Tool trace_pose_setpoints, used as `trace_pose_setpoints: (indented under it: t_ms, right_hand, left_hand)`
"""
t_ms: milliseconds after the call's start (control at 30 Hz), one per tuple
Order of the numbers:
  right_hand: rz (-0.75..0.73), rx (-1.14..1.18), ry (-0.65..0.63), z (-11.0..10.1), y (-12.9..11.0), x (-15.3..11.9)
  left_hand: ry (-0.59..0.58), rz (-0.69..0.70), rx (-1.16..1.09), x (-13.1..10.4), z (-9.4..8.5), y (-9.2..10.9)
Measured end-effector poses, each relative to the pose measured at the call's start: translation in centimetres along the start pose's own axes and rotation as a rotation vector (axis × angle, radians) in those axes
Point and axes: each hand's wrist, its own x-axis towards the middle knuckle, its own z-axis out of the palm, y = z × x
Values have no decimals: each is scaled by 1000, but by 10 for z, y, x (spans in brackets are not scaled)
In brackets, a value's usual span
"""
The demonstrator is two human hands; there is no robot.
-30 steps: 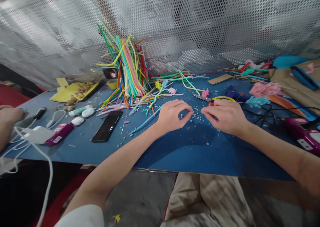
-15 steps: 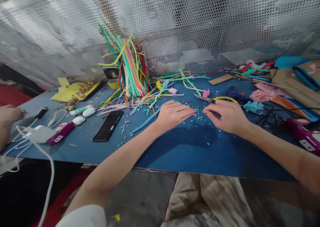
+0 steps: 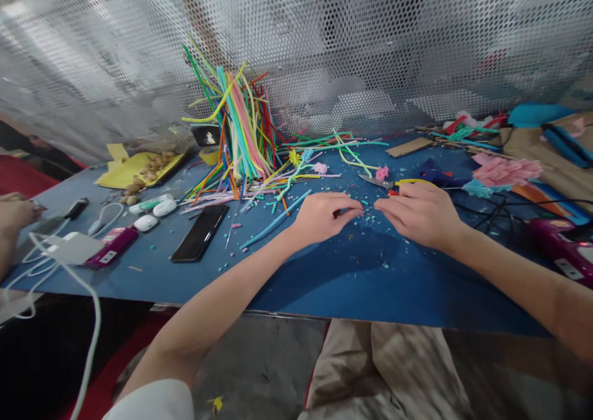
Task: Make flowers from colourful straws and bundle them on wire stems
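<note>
My left hand (image 3: 324,216) is closed in a pinch above the blue tabletop, thumb and forefinger together; what it holds, if anything, is too small to make out. Just to its right, my right hand (image 3: 419,215) is pinched on a thin flower stem (image 3: 454,188) that runs out behind it. At the stem's far end are a pale blue flower (image 3: 485,188) and a larger pink flower (image 3: 507,172); I cannot tell whether both are on it. Pliers (image 3: 377,180) lie behind my right hand, which partly hides their handles. Small blue scraps (image 3: 368,217) lie between the hands.
Bundled colourful pipe cleaners (image 3: 243,130) stand against the perforated metal screen (image 3: 324,49). A black phone (image 3: 200,233), white cables (image 3: 86,293) and a purple power strip (image 3: 112,247) are on the left. Another person's hand (image 3: 16,213) is at the far left.
The pink and pale blue flowers have shifted right behind my right hand. My left fingers have curled, leaving a gap between thumb and forefinger; both hands stay close together.
</note>
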Motion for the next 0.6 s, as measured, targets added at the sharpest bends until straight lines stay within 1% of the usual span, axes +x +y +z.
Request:
trace_pose_setpoints:
  t_ms: [100,133,167,233,300,433,500,600]
  right_hand:
    - [-138,-138,31,-2,1,1]
    - [-154,-148,37,-3,1,2]
    - [-165,-146,41,-4,1,2]
    - [-193,-140,40,-6,1,3]
    - [-237,-144,36,-8,1,3]
    - [-312,-130,37,-12,1,2]
    - [-324,-125,31,-12,2,2]
    - [-322,-126,18,-12,3,2]
  left_hand:
    - [-153,-229,-404,3,-2,0]
    - [-192,-287,-532,4,-2,-1]
    - [-221,-332,-641,4,-3,-2]
    - [-263,-392,-785,4,-4,-4]
    - [-311,-430,-844,4,-6,-4]
    - [-394,-465,-854,4,-11,-1]
    - [-412,-471,-847,4,-11,0]
    - [-407,-483,-854,4,-10,-1]
